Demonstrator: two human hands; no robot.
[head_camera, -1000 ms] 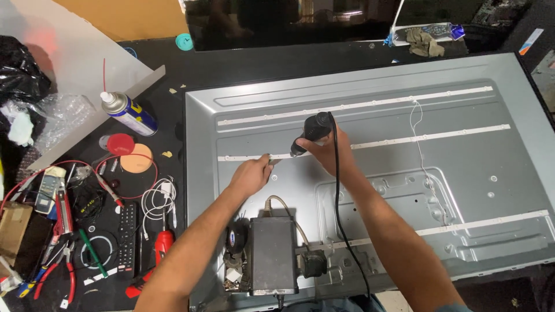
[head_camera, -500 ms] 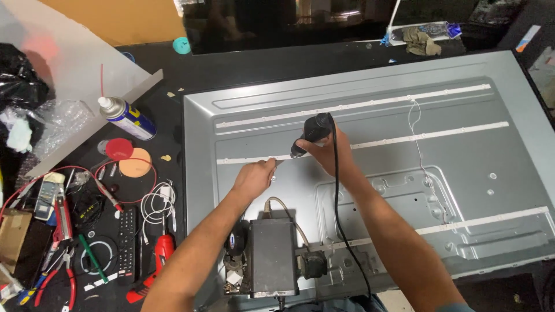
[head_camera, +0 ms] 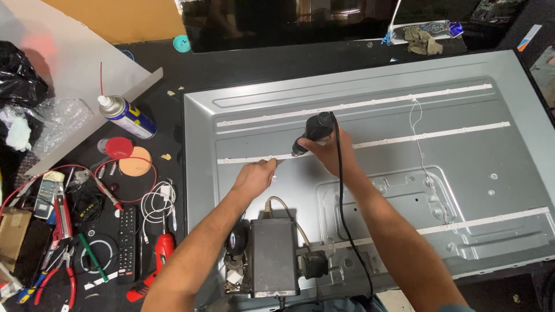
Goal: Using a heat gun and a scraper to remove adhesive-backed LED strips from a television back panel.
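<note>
A black worktable is seen carrying a large grey metal television back panel — laid flat, filling its right side. On the left are found a blue spray can, a red cap, an orange disc, a black remote, a red electric screwdriver and red-handled pliers — loosely scattered.

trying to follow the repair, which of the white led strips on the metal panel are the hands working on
The second strip from the top, at its left end. The left hand pinches it and the right hand aims the black corded tool there. The other strips lie untouched.
</note>
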